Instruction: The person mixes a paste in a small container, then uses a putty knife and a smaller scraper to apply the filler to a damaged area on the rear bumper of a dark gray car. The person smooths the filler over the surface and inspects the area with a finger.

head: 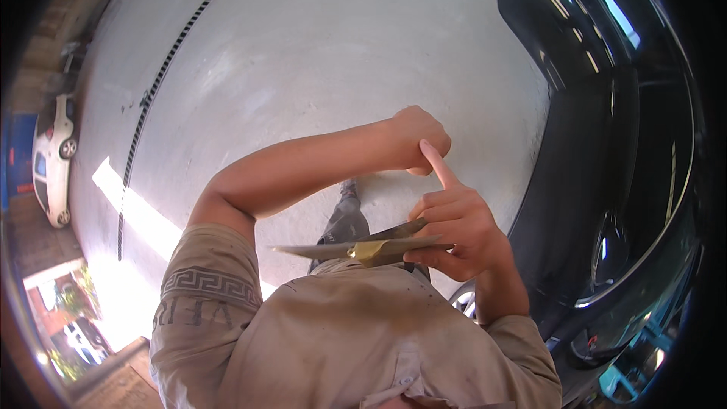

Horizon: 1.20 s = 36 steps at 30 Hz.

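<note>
My left hand is curled into a fist in front of my body, and I see nothing held in it. My right hand is just below it, with the index finger stretched out and its tip against the side of the left fist near the wrist. Its other fingers and thumb grip flat, thin-bladed tools, seen nearly edge-on and spread apart like a fan. Yellowish material covers part of one blade. The tools' ends inside my hand are hidden by the fingers.
A dark car stands along my right side, close to my right arm. Pale concrete floor lies ahead, crossed by a slotted drain strip on the left. Farther left is a white car. My leg shows below the arms.
</note>
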{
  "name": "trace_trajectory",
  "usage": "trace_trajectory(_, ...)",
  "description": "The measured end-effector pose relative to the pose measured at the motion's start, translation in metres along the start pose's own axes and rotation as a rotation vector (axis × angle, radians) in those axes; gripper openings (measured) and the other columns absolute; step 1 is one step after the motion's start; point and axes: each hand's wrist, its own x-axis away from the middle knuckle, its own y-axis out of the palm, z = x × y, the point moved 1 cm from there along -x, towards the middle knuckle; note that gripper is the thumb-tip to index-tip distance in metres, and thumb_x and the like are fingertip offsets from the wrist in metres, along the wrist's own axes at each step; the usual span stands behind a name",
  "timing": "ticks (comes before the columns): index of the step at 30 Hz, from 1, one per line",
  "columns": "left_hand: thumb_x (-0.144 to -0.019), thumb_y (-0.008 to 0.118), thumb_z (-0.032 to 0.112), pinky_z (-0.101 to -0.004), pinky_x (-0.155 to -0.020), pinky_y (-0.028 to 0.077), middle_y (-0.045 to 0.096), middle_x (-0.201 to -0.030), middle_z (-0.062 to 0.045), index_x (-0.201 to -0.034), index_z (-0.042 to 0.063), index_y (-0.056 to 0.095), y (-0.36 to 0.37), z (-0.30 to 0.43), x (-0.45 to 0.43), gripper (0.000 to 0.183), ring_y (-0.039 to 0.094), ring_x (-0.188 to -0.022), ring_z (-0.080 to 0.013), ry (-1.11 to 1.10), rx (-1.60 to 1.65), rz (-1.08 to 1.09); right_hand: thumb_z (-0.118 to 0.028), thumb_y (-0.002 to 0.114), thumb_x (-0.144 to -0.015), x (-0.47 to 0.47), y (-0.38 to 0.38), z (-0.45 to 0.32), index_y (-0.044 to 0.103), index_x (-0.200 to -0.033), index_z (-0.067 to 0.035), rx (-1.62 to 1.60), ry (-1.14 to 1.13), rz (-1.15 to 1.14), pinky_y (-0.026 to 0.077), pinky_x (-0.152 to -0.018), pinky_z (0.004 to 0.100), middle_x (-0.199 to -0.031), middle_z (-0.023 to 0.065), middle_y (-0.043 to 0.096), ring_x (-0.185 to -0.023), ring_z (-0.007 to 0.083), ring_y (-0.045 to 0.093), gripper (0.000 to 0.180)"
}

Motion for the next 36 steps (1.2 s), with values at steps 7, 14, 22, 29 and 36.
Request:
trace_trajectory(7,-0.086,0.067,0.015,-0.0410,-0.058,0.045,0.061,-0.067,-0.007,-0.071,0.003,0.068,-0.020,-0.060,0.064,0.019,0.052,-0.062,-0.0261,-0.211,0.186,-0.145,-0.006,0.086,-0.076,-0.088,0.032,0.016,0.061,-0.058,-0.001,0.120,-0.070,-0.119,0.016,-0.126,0.0733,-0.061,0.0048,0.058,-0.058,0.0225,0.055,0.032)
trace_trajectory(14,-0.095,0.069,0.030,-0.0469,-0.067,0.047,0.063,-0.079,-0.010,-0.083,-0.004,0.072,-0.040,-0.157,0.119,0.036,0.052,-0.074,-0.0295,-0.077,0.424,-0.146,-0.006,0.085,-0.073,-0.202,0.059,0.033,0.068,-0.063,0.002,0.220,-0.131,-0.181,0.016,-0.127,0.0713,-0.061,0.0081,0.059,-0.060,0.0235,0.059,0.022)
trace_trajectory(22,-0.094,0.066,0.031,-0.0423,-0.093,0.049,0.064,-0.118,-0.008,-0.124,0.009,0.068,-0.065,-0.248,0.154,0.038,0.054,-0.104,-0.0240,0.083,0.567,-0.288,-0.008,0.085,-0.071,-0.298,0.074,0.062,0.067,-0.061,0.001,0.290,-0.180,-0.215,0.019,-0.127,0.0714,-0.059,0.0080,0.058,-0.061,0.0232,0.061,0.022)
trace_trajectory(29,-0.083,0.061,0.014,-0.0382,-0.057,0.025,0.034,-0.067,0.003,-0.066,0.011,0.043,-0.078,-0.332,0.155,0.025,0.027,-0.063,-0.0175,0.180,0.881,-0.152,-0.007,0.086,-0.071,-0.368,0.051,0.113,0.067,-0.062,-0.001,0.233,-0.178,-0.266,0.023,-0.124,0.0746,-0.061,0.0057,0.057,-0.063,0.0221,0.061,0.022)
trace_trajectory(36,-0.097,0.061,0.024,-0.0314,-0.055,0.031,0.047,-0.067,0.003,-0.068,0.010,0.051,-0.128,-0.445,0.133,0.034,0.031,-0.058,-0.0120,-0.259,1.602,0.572,-0.006,0.087,-0.072,-0.457,0.004,0.212,0.064,-0.062,-0.001,0.183,-0.268,-0.268,0.024,-0.123,0.0771,-0.059,0.0042,0.053,-0.062,0.0210,0.058,0.025)
